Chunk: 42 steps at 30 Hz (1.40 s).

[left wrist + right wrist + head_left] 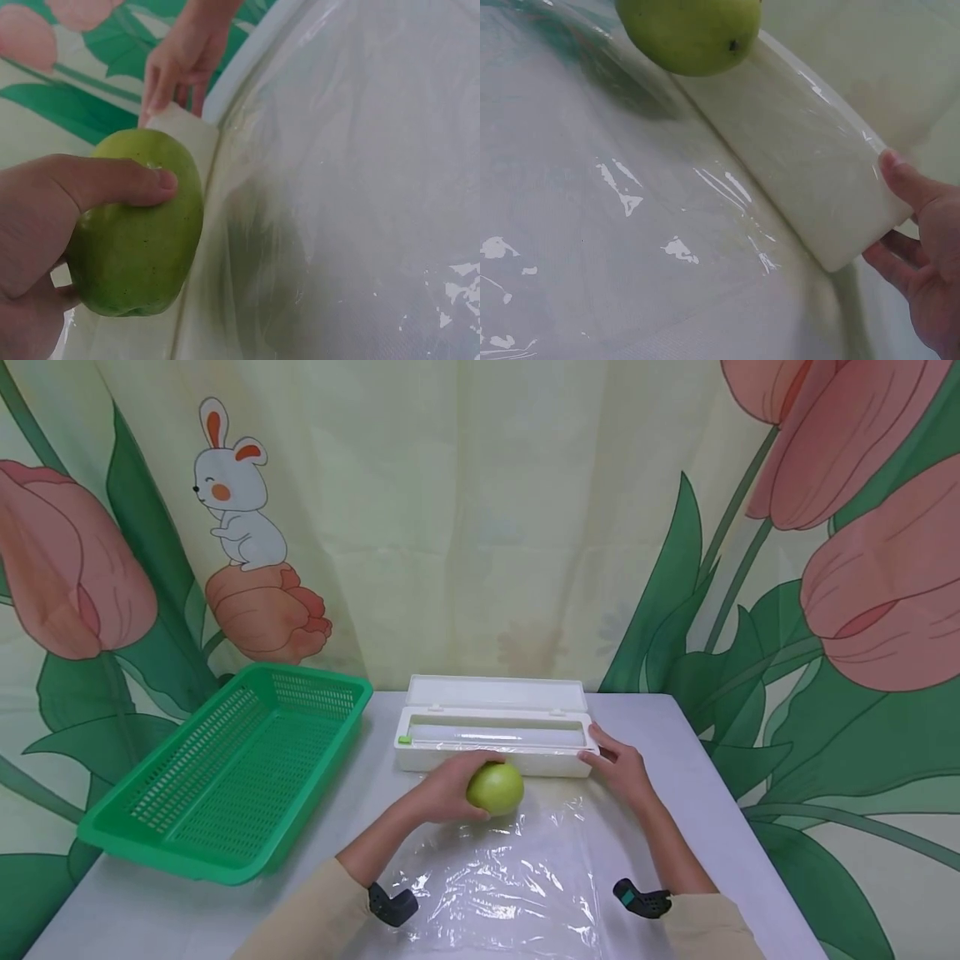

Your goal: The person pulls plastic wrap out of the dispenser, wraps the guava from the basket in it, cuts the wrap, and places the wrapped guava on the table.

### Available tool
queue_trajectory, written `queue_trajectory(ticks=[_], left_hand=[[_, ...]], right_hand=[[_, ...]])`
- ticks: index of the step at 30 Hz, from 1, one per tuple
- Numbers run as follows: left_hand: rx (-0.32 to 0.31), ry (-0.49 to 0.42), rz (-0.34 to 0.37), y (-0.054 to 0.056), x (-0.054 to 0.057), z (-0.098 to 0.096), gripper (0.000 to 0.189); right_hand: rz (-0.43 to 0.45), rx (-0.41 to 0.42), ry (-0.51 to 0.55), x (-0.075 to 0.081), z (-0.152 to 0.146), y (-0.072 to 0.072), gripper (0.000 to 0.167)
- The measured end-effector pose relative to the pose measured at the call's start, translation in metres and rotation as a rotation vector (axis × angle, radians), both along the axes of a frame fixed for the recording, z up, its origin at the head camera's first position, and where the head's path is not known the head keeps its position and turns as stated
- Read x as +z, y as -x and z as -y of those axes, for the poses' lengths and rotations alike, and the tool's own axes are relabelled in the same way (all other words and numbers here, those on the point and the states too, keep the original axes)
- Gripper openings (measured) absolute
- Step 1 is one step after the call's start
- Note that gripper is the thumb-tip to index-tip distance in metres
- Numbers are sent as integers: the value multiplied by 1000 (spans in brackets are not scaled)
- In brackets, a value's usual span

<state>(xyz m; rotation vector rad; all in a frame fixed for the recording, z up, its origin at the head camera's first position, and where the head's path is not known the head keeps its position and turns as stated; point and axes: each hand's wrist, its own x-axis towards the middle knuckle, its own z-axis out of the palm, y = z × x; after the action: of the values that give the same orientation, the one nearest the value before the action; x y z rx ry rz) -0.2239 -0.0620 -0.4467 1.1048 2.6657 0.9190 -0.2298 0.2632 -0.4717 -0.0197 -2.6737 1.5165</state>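
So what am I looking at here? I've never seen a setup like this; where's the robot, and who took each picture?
There's no robot: these are a person's bare hands. The wide picture comes from a camera worn on the head, looking forward and down. The two close-ups come from cameras worn on the left and right wrists, where small black devices show.

On the white-covered table stand a green basket and a long white box with its lid open. Clear film lies spread in front of the box. The left hand holds a green fruit close to the box's front, while the right hand grips the box's right end.
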Motion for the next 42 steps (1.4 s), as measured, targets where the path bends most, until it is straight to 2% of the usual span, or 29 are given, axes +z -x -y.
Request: queue_trajectory(ticks=[7, 19, 29, 37, 42], left_hand=[[10, 51, -82, -1, -3, -4, 81], [14, 86, -187, -1, -11, -10, 81], [51, 124, -182, -3, -11, -12, 77], [41, 128, -172, -5, -7, -9, 69], [41, 116, -150, -6, -4, -6, 69]], right_hand=[[-13, 8, 20, -2, -2, 0, 70], [-28, 3, 21, -5, -2, 1, 70], [12, -5, 12, -6, 0, 0, 73], [6, 10, 41, -5, -4, -1, 73], [31, -13, 40, 1, -3, -7, 68]])
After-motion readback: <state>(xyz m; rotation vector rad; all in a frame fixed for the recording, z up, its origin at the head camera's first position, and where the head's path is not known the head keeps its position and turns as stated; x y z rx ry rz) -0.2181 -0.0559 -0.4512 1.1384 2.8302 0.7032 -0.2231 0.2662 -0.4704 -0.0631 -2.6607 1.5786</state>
